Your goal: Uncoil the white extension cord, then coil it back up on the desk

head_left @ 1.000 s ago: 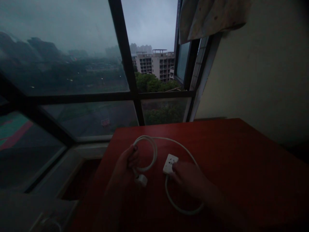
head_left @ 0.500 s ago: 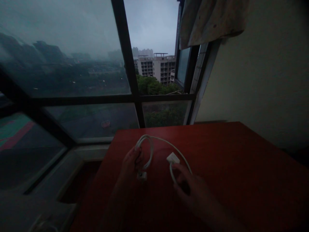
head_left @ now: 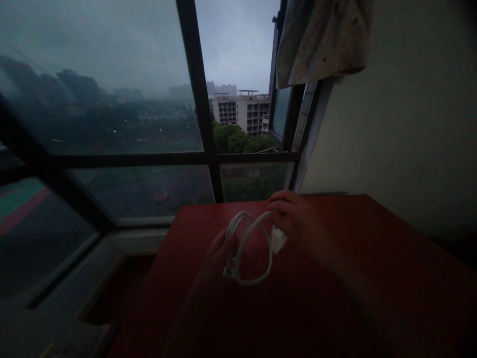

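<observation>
A white cable (head_left: 256, 281) is partly coiled in loops above the reddish-brown table (head_left: 335, 238). My left hand (head_left: 220, 252) is closed round the gathered loops on their left side. A small pale connector (head_left: 227, 272) shows just under those fingers. My right hand (head_left: 298, 221) pinches the cable at the upper right, fingers bent over it. Below that hand hangs a white block-shaped plug (head_left: 278, 239) at the cable's other end. One loose loop droops between the two hands. Dim light hides the finer detail of the fingers.
Dark-framed windows (head_left: 209, 158) stand behind and left of the table, one pane open. A patterned curtain (head_left: 322, 44) hangs at the upper right, beside a pale wall (head_left: 395, 134). A low ledge (head_left: 139, 241) lies left of the table.
My right hand has risen and moved toward the table's far edge, carrying the cable and plug up. My left hand has shifted slightly right, and another loop now hangs between the hands.
</observation>
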A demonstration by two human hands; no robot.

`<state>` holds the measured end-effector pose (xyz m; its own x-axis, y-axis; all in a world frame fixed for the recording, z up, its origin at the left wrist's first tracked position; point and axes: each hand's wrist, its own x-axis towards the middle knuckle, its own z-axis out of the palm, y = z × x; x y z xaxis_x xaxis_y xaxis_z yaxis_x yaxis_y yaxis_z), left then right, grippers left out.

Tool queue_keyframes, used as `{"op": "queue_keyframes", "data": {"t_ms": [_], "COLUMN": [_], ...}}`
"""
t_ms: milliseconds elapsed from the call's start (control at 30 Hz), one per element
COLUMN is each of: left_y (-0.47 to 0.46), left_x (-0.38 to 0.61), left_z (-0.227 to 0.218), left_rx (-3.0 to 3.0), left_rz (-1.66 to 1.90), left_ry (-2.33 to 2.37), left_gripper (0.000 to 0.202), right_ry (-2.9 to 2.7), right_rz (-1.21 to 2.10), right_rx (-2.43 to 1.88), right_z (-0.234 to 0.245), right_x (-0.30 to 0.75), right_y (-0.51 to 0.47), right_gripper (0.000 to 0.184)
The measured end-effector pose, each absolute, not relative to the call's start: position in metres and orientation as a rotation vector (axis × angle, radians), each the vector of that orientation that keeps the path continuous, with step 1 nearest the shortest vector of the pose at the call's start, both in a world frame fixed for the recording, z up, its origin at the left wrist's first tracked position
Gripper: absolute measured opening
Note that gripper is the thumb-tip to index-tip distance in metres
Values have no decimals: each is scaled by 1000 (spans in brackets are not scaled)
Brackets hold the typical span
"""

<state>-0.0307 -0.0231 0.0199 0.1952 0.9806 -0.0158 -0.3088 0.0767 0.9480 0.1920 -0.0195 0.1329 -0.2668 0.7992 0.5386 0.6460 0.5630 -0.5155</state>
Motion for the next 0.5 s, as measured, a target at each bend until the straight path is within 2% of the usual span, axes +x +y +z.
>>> {"op": "queue_keyframes", "data": {"t_ms": [300,500], "left_y": [-26,-23], "left_x": [-23,-23], "left_z": [20,15], "left_rx": [811,621], "left_rz": [1121,1099], "left_ry": [623,527], "left_gripper": [37,31], "right_ry": [-1710,-1460], "right_rz": [601,971], "right_rx": [-1335,-1292], "right_z": [101,76], "right_x": [207,216], "right_y": [28,32], "right_gripper": [28,32]}}
